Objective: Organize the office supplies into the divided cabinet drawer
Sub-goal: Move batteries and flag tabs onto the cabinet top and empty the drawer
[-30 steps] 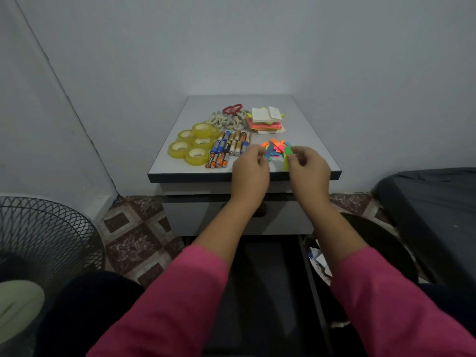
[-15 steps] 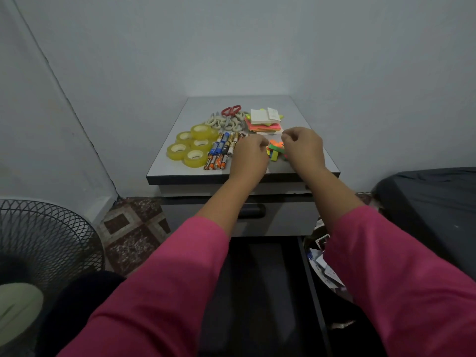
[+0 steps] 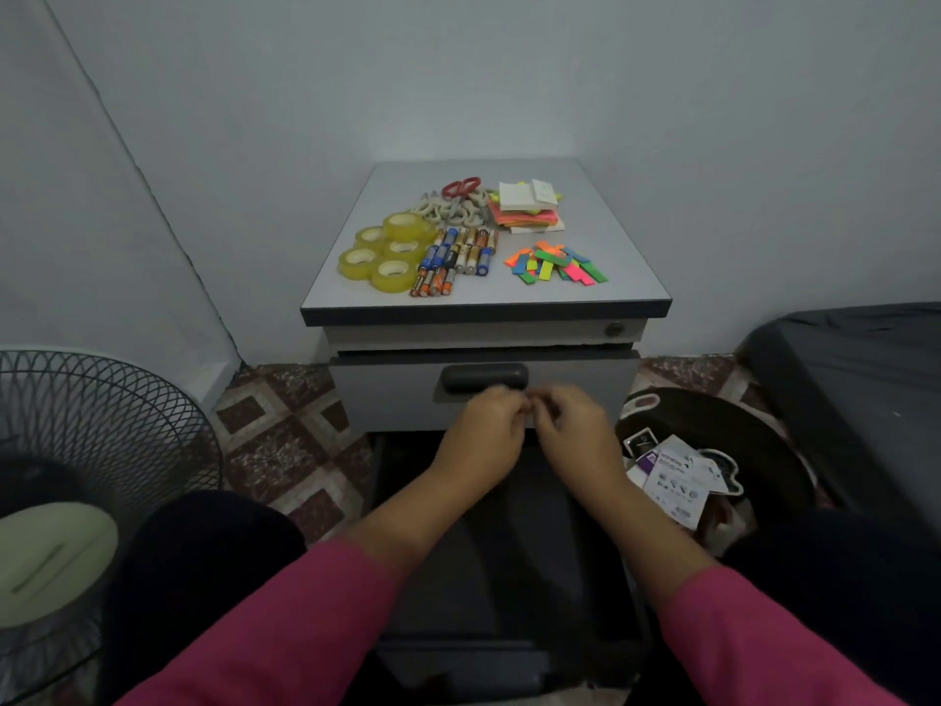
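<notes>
Hands [image 3: 527, 425] have come down from the sticky flags [image 3: 555, 265] to just below the drawer handle [image 3: 483, 378], fingers curled together, grip unclear; opening likely comes next.

Hands leave the cabinet top.
Both the left hand [image 3: 486, 430] and right hand [image 3: 570, 430] now hover below the drawer handle [image 3: 483, 378], clear of the colored tabs [image 3: 555, 265].

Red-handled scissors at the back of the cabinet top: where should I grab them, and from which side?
Grip the scissors by the red loops, coming down from above. The loops lie flat and exposed toward the back, while the blades point forward into the white clips, so a front or side approach would likely snag those.
</notes>
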The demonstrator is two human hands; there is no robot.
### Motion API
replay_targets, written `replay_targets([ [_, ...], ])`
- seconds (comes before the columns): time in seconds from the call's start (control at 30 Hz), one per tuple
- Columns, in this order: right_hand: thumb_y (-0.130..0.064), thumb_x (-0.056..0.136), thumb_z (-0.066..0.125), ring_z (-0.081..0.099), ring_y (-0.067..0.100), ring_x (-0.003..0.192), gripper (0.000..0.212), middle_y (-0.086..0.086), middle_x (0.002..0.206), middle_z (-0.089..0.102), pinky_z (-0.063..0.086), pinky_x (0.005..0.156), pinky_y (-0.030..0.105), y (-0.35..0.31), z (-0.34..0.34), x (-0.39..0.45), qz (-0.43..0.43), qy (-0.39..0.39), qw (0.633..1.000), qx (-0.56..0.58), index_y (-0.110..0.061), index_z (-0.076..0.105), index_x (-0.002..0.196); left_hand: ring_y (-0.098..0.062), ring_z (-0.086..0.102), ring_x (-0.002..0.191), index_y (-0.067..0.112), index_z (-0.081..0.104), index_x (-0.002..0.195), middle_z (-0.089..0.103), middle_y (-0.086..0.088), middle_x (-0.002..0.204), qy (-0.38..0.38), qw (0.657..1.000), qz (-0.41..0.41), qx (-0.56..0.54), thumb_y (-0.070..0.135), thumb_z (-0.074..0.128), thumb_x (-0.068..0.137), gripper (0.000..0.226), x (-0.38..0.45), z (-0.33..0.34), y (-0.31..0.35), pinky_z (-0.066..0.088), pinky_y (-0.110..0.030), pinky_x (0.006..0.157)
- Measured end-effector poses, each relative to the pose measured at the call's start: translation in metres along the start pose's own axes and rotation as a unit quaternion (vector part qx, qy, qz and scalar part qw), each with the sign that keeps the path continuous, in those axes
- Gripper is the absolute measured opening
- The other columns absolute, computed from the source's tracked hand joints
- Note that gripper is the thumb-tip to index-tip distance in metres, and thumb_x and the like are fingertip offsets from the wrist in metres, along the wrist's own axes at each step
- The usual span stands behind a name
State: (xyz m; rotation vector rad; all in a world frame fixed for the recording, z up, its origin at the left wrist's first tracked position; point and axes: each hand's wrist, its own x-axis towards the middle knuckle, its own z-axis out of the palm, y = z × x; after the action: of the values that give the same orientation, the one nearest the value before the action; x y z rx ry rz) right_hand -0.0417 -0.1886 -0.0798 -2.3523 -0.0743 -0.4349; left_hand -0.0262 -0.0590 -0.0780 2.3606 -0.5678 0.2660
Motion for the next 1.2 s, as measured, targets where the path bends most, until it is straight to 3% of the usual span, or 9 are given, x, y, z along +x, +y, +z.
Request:
replay_targets([
  [0.1,-0.010,0.090,0.054,0.062,0.025,0.101,0.024,0.010,0.108,0.067,0.045,0.083,0.033,0.014,0.019,-0.028,0.022,-0.086,0.995,-0.044,-0.012,0.068,0.109,-0.031,0.061,0.093,0.005,0.069,0.100,0.064,-0.016,0.099,-0.105,0.992,-0.012,0.063,0.010,0.048,0.094,0.022,-0.026,0.012,-0.013,0.048,-0.042,0.082],
  [0.2,-0.006,0.087,0.050,0.062,0.027,0.101,0.025,0.010,0.108,0.066,0.048,0.082,0.034,0.023,0.033,-0.052,0.023,-0.227,0.971,-0.063,-0.013,0.067,0.105,-0.031,0.061,0.092,0.006,0.069,0.098,0.066,-0.016,0.100,-0.245,0.962,-0.005,0.121,0.013,0.048,0.092,0.023,-0.048,0.016,-0.026,0.049,-0.040,0.080],
  [0.37,-0.018,0.087,0.061,0.059,0.018,0.093,0.010,0.004,0.096,0.064,0.043,0.077,0.028,0.018,0.040,-0.071,0.050,-0.506,0.858,-0.069,-0.017,0.067,0.096,-0.021,0.061,0.092,0.013,0.072,0.109,0.069,-0.007,0.106,-0.468,0.873,-0.093,0.101,0.018,0.066,0.086,0.024,-0.075,0.013,-0.036,0.045,-0.028,0.079],
  [0.43,-0.022,0.083,0.070,0.056,0.012,0.093,0.019,-0.008,0.093,0.062,0.046,0.084,0.030,0.016,0.038,-0.077,0.077,-0.587,0.804,-0.056,-0.022,0.068,0.101,-0.016,0.058,0.094,0.013,0.068,0.117,0.066,-0.003,0.109,-0.542,0.827,-0.105,0.106,0.027,0.071,0.083,0.036,-0.081,0.012,-0.031,0.042,-0.024,0.081],
  [0.5,-0.026,0.077,0.077,0.055,0.009,0.093,0.021,-0.020,0.084,0.062,0.046,0.089,0.029,0.016,0.036,-0.081,0.095,-0.635,0.765,-0.054,-0.031,0.068,0.094,-0.017,0.056,0.108,0.014,0.061,0.127,0.061,0.001,0.123,-0.594,0.788,-0.113,0.119,0.034,0.073,0.081,0.052,-0.086,0.013,-0.026,0.042,-0.025,0.094],
  [0.57,-0.025,0.075,0.080,0.056,0.006,0.089,0.025,-0.023,0.082,0.061,0.046,0.088,0.025,0.017,0.035,-0.083,0.091,-0.656,0.744,-0.081,-0.031,0.068,0.096,-0.019,0.053,0.119,0.013,0.054,0.135,0.056,0.000,0.133,-0.620,0.764,-0.121,0.130,0.033,0.075,0.080,0.062,-0.092,0.016,-0.024,0.040,-0.031,0.105],
  [0.73,-0.023,0.073,0.081,0.059,0.016,0.108,0.057,-0.003,0.122,0.062,0.047,0.099,0.028,0.018,0.032,-0.085,0.089,-0.666,0.728,-0.136,-0.017,0.061,0.126,-0.024,0.052,0.120,0.013,0.049,0.139,0.054,-0.004,0.137,-0.632,0.751,-0.114,0.154,0.027,0.076,0.080,0.067,-0.098,0.021,-0.019,0.042,-0.034,0.105],
  [0.87,-0.020,0.072,0.082,0.059,0.018,0.113,0.057,-0.004,0.123,0.062,0.047,0.101,0.032,0.018,0.034,-0.084,0.077,-0.673,0.722,-0.142,-0.020,0.062,0.126,-0.023,0.042,0.129,0.019,0.040,0.145,0.044,-0.001,0.144,-0.659,0.726,-0.094,0.173,0.031,0.076,0.080,0.076,-0.098,0.019,-0.018,0.035,-0.035,0.109],
  [1.2,-0.023,0.072,0.082,0.056,0.016,0.116,0.061,-0.007,0.129,0.059,0.043,0.100,0.024,0.025,0.029,-0.079,0.093,-0.661,0.734,-0.129,-0.024,0.059,0.129,-0.023,0.045,0.126,0.026,0.042,0.144,0.048,0.000,0.141,-0.649,0.737,-0.089,0.164,0.032,0.076,0.078,0.074,-0.097,0.021,-0.025,0.036,-0.040,0.109],
])
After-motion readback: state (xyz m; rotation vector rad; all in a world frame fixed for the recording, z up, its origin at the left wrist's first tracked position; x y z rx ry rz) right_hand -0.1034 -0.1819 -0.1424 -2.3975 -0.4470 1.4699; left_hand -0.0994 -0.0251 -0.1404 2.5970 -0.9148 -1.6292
